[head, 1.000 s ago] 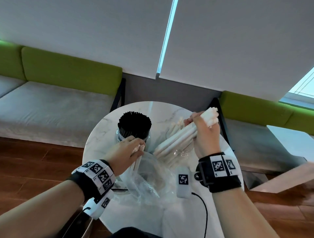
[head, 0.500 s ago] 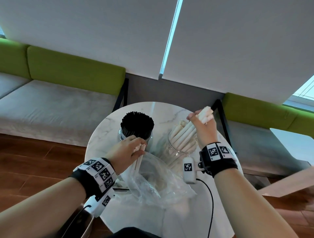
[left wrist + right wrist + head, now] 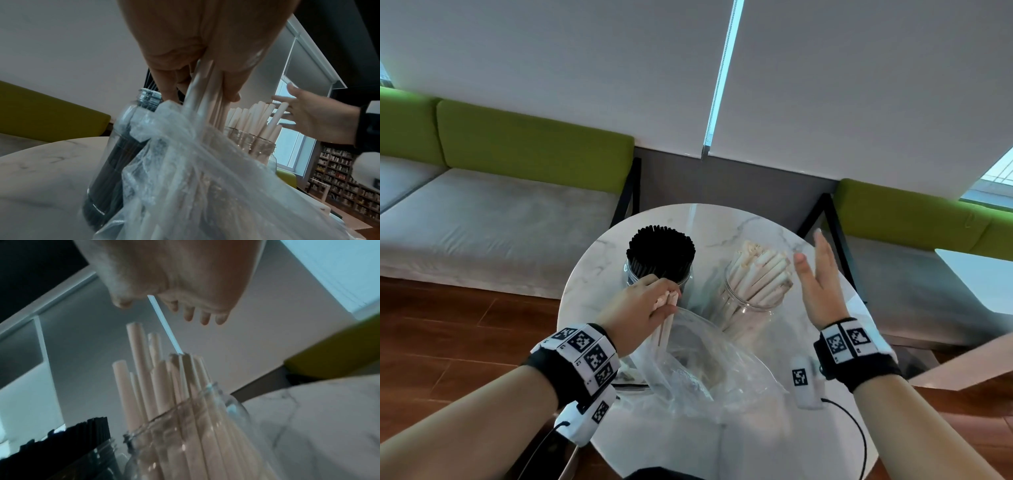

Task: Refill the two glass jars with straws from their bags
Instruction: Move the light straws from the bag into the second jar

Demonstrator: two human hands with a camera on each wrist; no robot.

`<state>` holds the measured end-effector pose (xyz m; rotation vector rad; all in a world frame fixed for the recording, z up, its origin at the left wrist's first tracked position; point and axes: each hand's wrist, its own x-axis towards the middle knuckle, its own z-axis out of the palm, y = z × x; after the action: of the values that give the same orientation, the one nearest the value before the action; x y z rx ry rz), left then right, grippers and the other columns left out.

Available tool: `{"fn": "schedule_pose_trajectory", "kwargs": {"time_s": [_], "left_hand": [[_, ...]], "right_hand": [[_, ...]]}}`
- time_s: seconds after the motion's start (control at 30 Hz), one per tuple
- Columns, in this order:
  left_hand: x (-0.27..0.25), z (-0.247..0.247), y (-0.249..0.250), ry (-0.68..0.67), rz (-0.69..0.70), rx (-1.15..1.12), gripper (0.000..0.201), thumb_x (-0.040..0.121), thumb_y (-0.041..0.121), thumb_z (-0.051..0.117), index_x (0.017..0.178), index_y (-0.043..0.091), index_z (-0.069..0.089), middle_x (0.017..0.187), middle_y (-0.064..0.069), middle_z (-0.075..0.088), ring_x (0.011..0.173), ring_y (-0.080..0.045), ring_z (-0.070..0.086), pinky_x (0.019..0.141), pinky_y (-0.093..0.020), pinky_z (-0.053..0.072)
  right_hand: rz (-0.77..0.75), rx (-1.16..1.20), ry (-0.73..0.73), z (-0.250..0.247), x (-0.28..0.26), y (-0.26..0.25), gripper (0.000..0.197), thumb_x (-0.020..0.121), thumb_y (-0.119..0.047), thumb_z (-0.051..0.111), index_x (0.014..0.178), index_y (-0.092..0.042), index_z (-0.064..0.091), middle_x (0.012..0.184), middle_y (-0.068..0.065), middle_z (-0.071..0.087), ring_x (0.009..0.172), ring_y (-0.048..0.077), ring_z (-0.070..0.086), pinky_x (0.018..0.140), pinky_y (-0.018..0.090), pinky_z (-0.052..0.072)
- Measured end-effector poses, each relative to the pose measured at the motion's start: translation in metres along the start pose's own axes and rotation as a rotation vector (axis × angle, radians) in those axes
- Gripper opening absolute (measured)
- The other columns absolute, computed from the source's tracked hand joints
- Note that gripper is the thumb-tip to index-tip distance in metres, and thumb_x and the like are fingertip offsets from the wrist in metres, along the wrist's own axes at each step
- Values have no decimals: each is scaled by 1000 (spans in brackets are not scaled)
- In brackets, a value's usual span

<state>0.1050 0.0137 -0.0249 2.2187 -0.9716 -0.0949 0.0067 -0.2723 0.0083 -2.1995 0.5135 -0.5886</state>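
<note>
Head view: looked forward and down from above at the round white marble table (image 3: pixel 726 222), both forearms in frame.
Left wrist view: sat low and very near the left hand (image 3: pixel 205 40), facing along it and upward past the crinkled clear plastic bag (image 3: pixel 205 178).
Right wrist view: sat low under the right hand (image 3: pixel 174 269), tilted upward.
Shared: all three took in the clear glass jar of pale paper straws (image 3: pixel 753 291) (image 3: pixel 252 141) (image 3: pixel 185 426).

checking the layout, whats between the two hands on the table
In the head view, the jar of white straws stands between the left hand and the open right hand, with the clear bag just in front.
</note>
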Motion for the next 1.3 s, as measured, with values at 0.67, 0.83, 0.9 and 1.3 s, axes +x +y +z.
{"fn": "schedule_pose_trajectory", "kwargs": {"time_s": [0.67,0.83,0.9,1.3], "left_hand": [[-2,-4,4,-18,-34,-14,24,90,26,58,114,19,59,109,3,57,90,-13,57,80,-24,44],[1,-5,4,-21,-38,4,25,91,26,58,115,19,58,108,4,56,88,-10,53,75,-19,38],[1,-5,3,-19,-37,-2,25,90,26,58,115,20,58,107,4,55,86,-8,51,72,-17,37],[1,-5,2,-7,-10,-7,24,90,26,58,114,19,58,102,9,52,79,0,47,69,-3,34]], "right_hand": [[104,31,206,69,1,13,67,79,-25,75,134,-10,39,132,10,43,124,28,38,106,43,34],[83,-68,153,60,8,12,70,82,-29,72,138,-12,36,136,9,36,126,27,34,106,39,31],[86,-175,116,59,3,16,79,81,-34,71,145,-15,28,141,9,29,129,28,29,107,40,26],[-325,-439,-45,46,-7,17,77,91,-55,37,152,-16,12,161,-4,7,145,7,5,119,37,10]]}}
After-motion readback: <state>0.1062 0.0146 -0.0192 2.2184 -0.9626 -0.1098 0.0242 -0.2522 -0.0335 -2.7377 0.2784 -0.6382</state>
